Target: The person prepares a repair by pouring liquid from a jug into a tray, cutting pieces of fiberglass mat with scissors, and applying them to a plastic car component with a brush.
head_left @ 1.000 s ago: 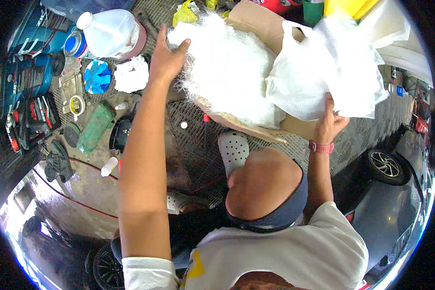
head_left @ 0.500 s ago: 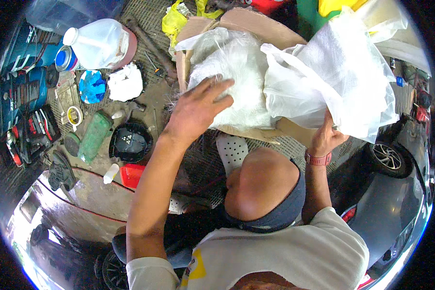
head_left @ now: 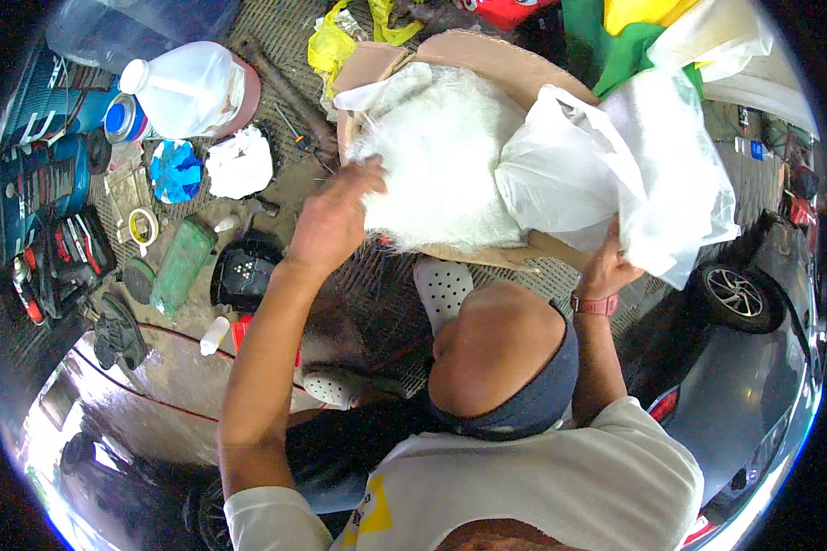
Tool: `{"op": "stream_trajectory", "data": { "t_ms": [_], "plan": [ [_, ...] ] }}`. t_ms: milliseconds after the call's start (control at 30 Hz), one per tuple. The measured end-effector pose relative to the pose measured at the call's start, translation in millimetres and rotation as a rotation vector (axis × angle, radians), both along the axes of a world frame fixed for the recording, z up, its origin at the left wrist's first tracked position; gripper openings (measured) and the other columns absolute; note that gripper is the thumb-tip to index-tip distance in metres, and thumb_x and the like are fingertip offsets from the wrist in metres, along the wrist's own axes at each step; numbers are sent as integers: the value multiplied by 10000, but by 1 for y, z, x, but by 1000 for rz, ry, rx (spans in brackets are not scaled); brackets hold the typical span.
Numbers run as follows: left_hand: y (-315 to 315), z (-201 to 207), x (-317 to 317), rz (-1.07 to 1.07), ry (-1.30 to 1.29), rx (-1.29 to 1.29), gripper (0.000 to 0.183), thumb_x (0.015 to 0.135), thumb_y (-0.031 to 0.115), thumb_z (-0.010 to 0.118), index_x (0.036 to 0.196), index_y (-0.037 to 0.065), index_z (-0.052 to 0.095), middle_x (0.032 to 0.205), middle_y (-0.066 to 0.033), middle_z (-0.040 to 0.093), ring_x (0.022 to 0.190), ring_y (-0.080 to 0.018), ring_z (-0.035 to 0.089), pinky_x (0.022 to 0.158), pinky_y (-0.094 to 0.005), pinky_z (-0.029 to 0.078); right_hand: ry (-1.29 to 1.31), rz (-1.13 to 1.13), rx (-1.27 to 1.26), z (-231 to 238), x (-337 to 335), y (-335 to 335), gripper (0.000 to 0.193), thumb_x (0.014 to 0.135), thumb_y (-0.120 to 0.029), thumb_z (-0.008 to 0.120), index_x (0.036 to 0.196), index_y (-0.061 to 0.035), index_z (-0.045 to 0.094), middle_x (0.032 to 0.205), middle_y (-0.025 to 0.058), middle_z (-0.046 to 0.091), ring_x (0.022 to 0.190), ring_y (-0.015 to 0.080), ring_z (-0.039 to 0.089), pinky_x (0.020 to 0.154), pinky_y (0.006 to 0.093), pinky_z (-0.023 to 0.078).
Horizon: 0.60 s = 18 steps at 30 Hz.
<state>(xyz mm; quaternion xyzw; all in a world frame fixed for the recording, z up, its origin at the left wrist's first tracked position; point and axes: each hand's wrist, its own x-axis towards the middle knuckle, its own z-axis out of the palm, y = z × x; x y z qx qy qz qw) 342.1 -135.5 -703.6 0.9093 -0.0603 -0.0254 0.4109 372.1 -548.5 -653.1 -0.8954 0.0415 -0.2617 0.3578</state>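
A bundle of white, stringy glass-fibre mat (head_left: pixel 441 156) lies in an opened cardboard box (head_left: pixel 501 57) in front of my knee. My left hand (head_left: pixel 331 216) is at the mat's left edge, its fingers bent over the loose strands. Motion smears the fingertips, so whether they pinch the fibres is unclear. On the right, my right hand (head_left: pixel 608 266) is closed on the lower edge of a translucent white plastic bag (head_left: pixel 570 165). The bag spreads over the right side of the box and covers part of the mat. A red watch (head_left: pixel 595 305) is on my right wrist.
At the left stand a plastic jug (head_left: pixel 188 87) of reddish liquid, a blue-capped can (head_left: pixel 124 119), a tape roll (head_left: pixel 142 226), a green container (head_left: pixel 182 266) and a black bowl (head_left: pixel 246 271). A screwdriver (head_left: pixel 292 129) lies near the box. A grey car (head_left: pixel 753 367) is at the right.
My left hand has moved left and slightly toward me, from over the mat to its left edge. The bag's right part sits lower, uncovering green material behind it. My right hand keeps hold.
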Motion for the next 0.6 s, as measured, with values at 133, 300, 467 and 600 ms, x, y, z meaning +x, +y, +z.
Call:
{"op": "stream_trajectory", "data": {
  "t_ms": [133, 300, 467, 600],
  "plan": [
    [7, 8, 27, 599, 231, -639, 252, 1030, 146, 627, 1239, 20, 563, 1143, -98, 710, 979, -217, 704, 824, -316, 537, 142, 353, -342, -19, -27, -9, 249, 935, -66, 660, 1171, 3, 699, 1181, 181, 701, 1098, 339, 666, 961, 478, 525],
    [32, -11, 44, 741, 443, -1037, 498, 1009, 237, 701, 1425, 69, 484, 1352, -75, 609, 1209, -205, 605, 945, -379, 556, 99, 573, -570, -18, -13, 41, 399, 876, -31, 610, 1256, -107, 707, 1254, 156, 699, 1260, 369, 632, 1045, 503, 518],
    [42, -23, 46, 750, 509, -1009, 475, 991, 236, 728, 1388, 87, 514, 1299, -56, 582, 1207, -211, 577, 994, -412, 538, 448, 637, -744, -14, 1, 70, 711, 775, -2, 675, 1437, -250, 600, 1522, 137, 529, 1491, 341, 402, 1196, 546, 361],
    [51, -21, 41, 807, 391, -804, 477, 998, 278, 711, 1382, 80, 509, 1256, -63, 581, 1183, -211, 579, 997, -410, 546, 794, 749, -742, 12, 11, 68, 931, 662, -160, 903, 1508, -234, 523, 1636, 145, 368, 1532, 394, 283, 1235, 577, 281]
  ]
}}
